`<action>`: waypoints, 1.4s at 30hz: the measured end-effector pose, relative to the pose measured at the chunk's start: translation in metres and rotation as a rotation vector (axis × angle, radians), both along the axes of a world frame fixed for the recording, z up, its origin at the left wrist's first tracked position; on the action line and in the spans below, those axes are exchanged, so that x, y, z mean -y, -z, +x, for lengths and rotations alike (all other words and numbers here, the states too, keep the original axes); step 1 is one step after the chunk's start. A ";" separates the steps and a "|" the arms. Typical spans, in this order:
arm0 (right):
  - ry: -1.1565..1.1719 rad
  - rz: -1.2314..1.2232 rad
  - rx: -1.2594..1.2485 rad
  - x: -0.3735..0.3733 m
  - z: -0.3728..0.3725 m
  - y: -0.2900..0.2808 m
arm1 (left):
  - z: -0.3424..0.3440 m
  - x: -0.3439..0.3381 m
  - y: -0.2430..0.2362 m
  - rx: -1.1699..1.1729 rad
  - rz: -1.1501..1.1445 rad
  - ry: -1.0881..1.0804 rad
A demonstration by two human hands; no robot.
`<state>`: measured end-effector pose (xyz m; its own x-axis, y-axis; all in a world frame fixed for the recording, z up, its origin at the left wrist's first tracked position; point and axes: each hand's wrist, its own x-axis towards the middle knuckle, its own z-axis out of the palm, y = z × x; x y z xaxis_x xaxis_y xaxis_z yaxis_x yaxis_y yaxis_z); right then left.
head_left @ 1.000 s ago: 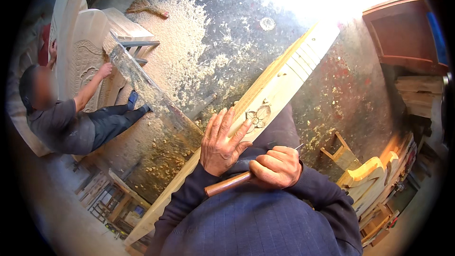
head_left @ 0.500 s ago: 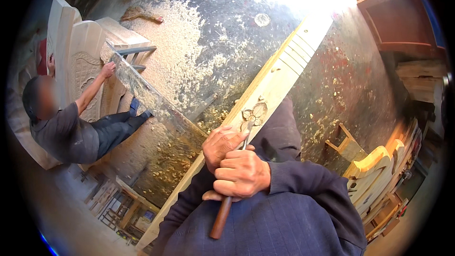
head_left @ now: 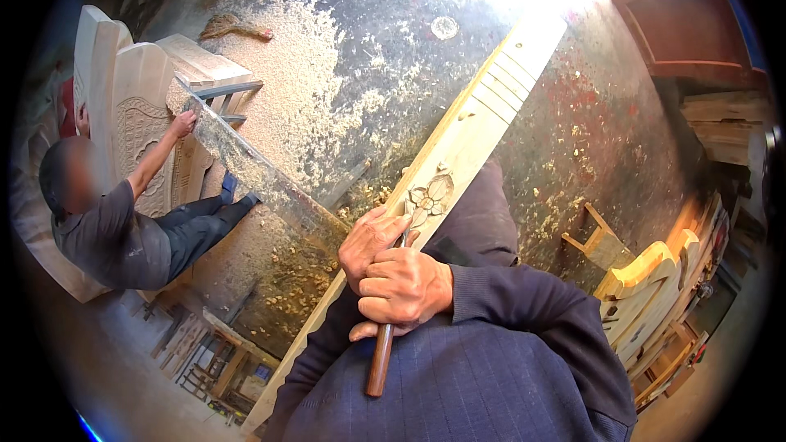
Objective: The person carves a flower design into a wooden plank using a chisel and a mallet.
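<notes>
A long pale wooden plank runs from lower left to upper right beneath my hands. A flower relief is carved into its face, with several parallel grooves cut across the plank farther up. My right hand is wrapped round a carving chisel, whose brown wooden handle sticks out below the fist. Just beyond it, my left hand lies on the plank with its fingers closed about the chisel's metal shaft. The blade's tip meets the lower side of the flower, partly hidden by the fingers.
At left another person rests a hand on a shavings-covered board, beside carved pale wooden panels. Wood shavings cover the floor. A small wooden stool and curved wooden pieces stand at right.
The chisel has turned more upright, its handle end rising in the picture. Both hands have shifted slightly left, and the tip sits at the flower's lower left edge. The whole view has moved slightly.
</notes>
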<state>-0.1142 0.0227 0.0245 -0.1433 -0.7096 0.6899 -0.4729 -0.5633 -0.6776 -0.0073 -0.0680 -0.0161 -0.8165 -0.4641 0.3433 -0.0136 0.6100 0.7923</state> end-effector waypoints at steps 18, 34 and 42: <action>0.023 -0.001 0.167 0.005 -0.026 -0.012 | -0.015 -0.006 -0.021 -0.095 0.133 -0.048; 0.164 0.018 0.451 0.005 -0.025 -0.018 | -0.051 -0.031 -0.026 -0.320 -0.235 -0.358; -0.114 -0.008 0.264 -0.031 -0.026 -0.032 | 0.024 -0.007 -0.070 0.127 -0.358 -0.011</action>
